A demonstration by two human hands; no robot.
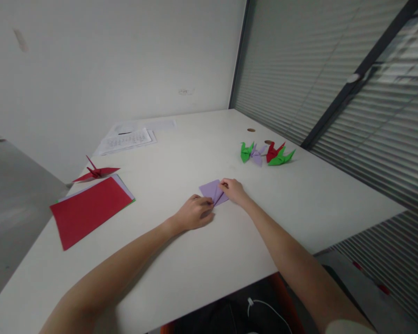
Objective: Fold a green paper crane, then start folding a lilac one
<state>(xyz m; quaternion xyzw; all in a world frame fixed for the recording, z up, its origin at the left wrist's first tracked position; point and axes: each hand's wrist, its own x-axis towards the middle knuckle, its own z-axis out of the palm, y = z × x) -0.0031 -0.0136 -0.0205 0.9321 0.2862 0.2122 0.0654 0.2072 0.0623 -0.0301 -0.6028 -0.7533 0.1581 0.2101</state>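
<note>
A purple sheet of origami paper (209, 189), folded into a small layered piece, lies on the white table between my hands. My left hand (194, 213) rests at its lower left corner, the fingers bent and pressed together on the paper's edge. On the upper right, my right hand (232, 190) pinches a flap of the same paper between thumb and fingers. A crease or raised fold runs down the middle of the piece. Parts of its lower edge are hidden beneath my fingers.
Red paper sheets (92, 211) are stacked at left over purple and green ones, with a red paper crane (96, 173) behind. Several small folded cranes (280, 157) stand at right. Written papers (128, 139) lie at the back left. Window blinds (299, 69) border the right side.
</note>
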